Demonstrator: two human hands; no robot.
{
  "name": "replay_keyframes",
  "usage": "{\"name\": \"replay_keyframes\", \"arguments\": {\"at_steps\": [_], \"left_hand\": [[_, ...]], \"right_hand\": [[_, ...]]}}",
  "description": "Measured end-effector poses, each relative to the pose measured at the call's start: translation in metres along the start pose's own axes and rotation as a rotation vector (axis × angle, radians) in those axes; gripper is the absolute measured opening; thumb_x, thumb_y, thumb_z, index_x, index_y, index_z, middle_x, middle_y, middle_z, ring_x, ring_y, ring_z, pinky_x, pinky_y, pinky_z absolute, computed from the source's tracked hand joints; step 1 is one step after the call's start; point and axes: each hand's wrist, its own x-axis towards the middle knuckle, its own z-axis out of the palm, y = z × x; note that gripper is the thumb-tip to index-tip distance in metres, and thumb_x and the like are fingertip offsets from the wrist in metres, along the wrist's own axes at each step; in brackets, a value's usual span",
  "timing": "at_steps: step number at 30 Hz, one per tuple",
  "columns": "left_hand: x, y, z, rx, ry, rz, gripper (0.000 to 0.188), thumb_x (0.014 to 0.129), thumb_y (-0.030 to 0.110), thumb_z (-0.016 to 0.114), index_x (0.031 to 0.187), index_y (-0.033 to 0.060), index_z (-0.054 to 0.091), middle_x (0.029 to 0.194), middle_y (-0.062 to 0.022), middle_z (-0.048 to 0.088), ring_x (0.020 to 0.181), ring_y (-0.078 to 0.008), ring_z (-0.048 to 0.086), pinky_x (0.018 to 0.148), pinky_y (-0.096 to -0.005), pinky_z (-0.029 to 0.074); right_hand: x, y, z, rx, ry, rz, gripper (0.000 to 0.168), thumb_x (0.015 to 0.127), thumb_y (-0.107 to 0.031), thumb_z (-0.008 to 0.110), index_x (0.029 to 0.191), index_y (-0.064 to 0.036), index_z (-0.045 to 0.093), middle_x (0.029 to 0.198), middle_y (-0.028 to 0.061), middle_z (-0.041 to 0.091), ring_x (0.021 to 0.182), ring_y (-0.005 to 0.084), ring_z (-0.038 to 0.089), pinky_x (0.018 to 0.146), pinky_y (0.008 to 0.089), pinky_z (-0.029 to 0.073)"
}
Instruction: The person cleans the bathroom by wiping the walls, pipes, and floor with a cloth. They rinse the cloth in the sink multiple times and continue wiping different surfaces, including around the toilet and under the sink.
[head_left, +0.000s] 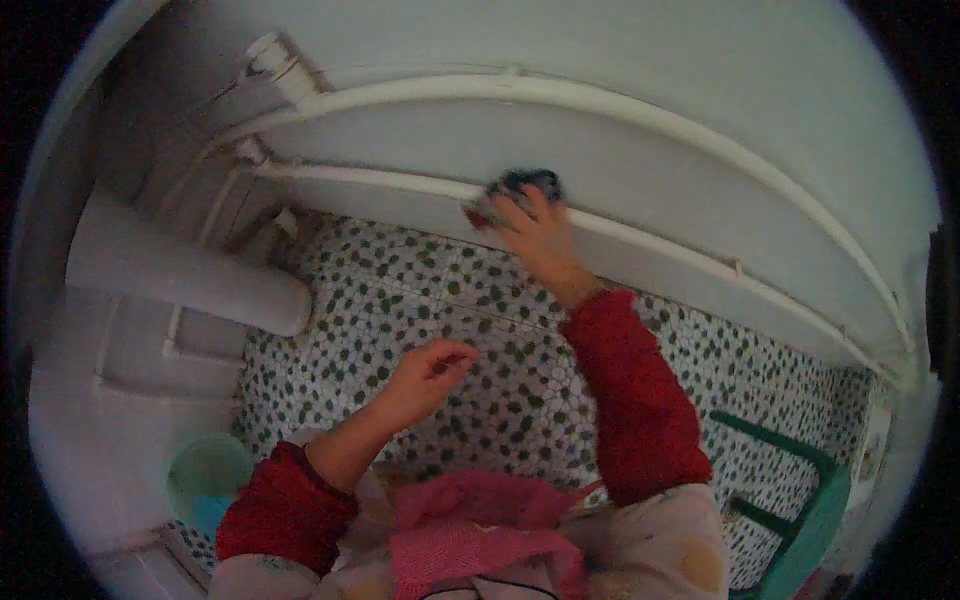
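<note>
My right hand (541, 241) reaches forward and presses a dark, crumpled cloth (517, 191) against the lower white pipe (390, 178). The cloth is blurred; a reddish patch shows at its left edge. Above it, a thicker white pipe (570, 93) runs along the pale wall (637, 52). My left hand (431, 379) hangs over the pebble-patterned floor (375, 300) with its fingers curled. I see nothing in its grasp, though the inside of the palm is partly hidden.
A white pedestal-like fixture (195, 266) stands at left. Below it sits a pale green bucket (210, 469) with something blue in it. A green stool-like frame (806, 487) stands at lower right. A pipe fitting with a cap (281, 64) is at upper left.
</note>
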Motion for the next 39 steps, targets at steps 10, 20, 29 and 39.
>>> {"name": "replay_keyframes", "arguments": {"at_steps": [10, 20, 29, 39], "left_hand": [[-0.031, 0.007, -0.05, -0.091, 0.01, 0.012, 0.017, 0.09, 0.011, 0.054, 0.104, 0.0035, 0.061, 0.096, -0.005, 0.062, 0.086, -0.0115, 0.057, 0.077, -0.0255, 0.046], [-0.042, 0.023, -0.067, -0.069, 0.038, 0.178, 0.016, 0.089, 0.008, 0.053, 0.103, 0.0041, 0.061, 0.097, -0.0073, 0.058, 0.084, -0.0135, 0.057, 0.077, -0.0258, 0.046], [-0.05, 0.047, -0.076, -0.23, 0.164, 0.288, 0.016, 0.09, 0.007, 0.052, 0.103, 0.0031, 0.06, 0.097, -0.0069, 0.059, 0.087, -0.0128, 0.056, 0.078, -0.0256, 0.046], [-0.052, 0.04, -0.106, -0.45, 0.235, 0.134, 0.017, 0.092, 0.008, 0.051, 0.105, 0.0031, 0.06, 0.093, -0.0028, 0.061, 0.088, -0.0091, 0.056, 0.078, -0.0232, 0.044]], "right_hand": [[-0.16, 0.068, -0.063, -0.488, -0.05, 0.301, 0.038, 0.065, -0.002, 0.066, 0.098, -0.022, 0.066, 0.132, 0.0035, 0.044, 0.125, 0.0374, 0.032, 0.1, 0.0541, 0.029], [0.065, -0.029, 0.049, -0.106, 0.027, -0.082, 0.032, 0.074, -0.009, 0.059, 0.104, -0.019, 0.063, 0.133, 0.0054, 0.044, 0.122, 0.0385, 0.037, 0.089, 0.0543, 0.037], [0.229, -0.126, 0.137, 0.08, -0.018, -0.137, 0.025, 0.075, -0.008, 0.056, 0.097, -0.012, 0.068, 0.131, 0.0077, 0.043, 0.123, 0.0377, 0.034, 0.093, 0.0493, 0.035], [0.066, -0.038, 0.071, -0.196, -0.134, -0.232, 0.027, 0.072, -0.008, 0.061, 0.099, -0.013, 0.065, 0.133, 0.0028, 0.043, 0.121, 0.033, 0.038, 0.088, 0.0505, 0.036]]}}
